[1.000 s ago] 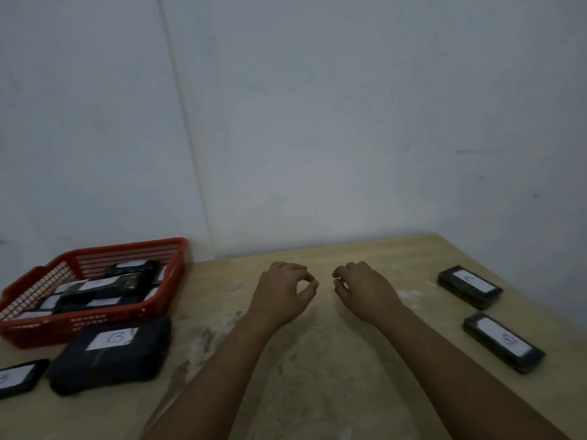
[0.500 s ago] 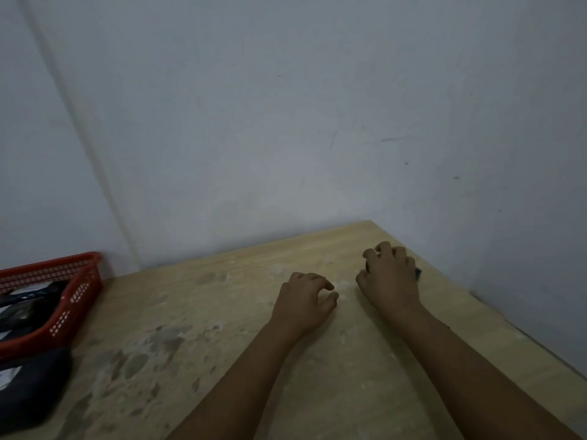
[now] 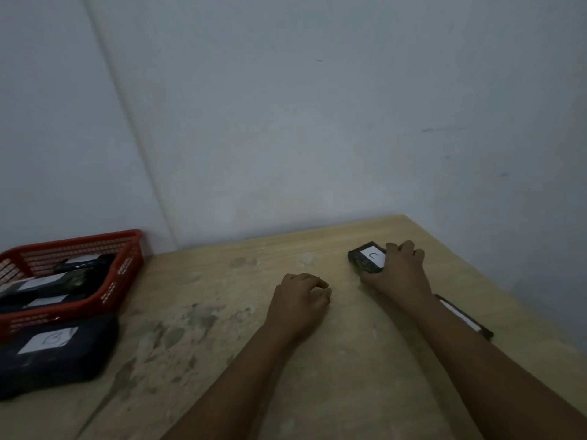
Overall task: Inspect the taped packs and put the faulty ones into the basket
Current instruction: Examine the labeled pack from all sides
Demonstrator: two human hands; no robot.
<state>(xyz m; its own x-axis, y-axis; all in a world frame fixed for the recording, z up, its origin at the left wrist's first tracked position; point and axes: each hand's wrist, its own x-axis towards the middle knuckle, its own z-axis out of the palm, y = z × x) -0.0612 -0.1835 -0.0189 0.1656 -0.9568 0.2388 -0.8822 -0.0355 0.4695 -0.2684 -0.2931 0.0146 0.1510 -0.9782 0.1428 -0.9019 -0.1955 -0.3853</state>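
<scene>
- Right hand: fingers and thumb curled round a small black taped pack that lies on the worktop near its far right corner; the pack's white label faces up and bears a "C"-like mark.
- Left hand: rests on the worktop near its middle, fingers curled under, holding nothing.
- Second black pack: lies flat near the worktop's right edge, partly hidden behind the right forearm.
- Red basket: stands at the worktop's far left and holds several dark labelled packs.
- Large dark pack: lies on the worktop just in front of the basket, with its white label uppermost.
- Backdrop: plain pale wall.
</scene>
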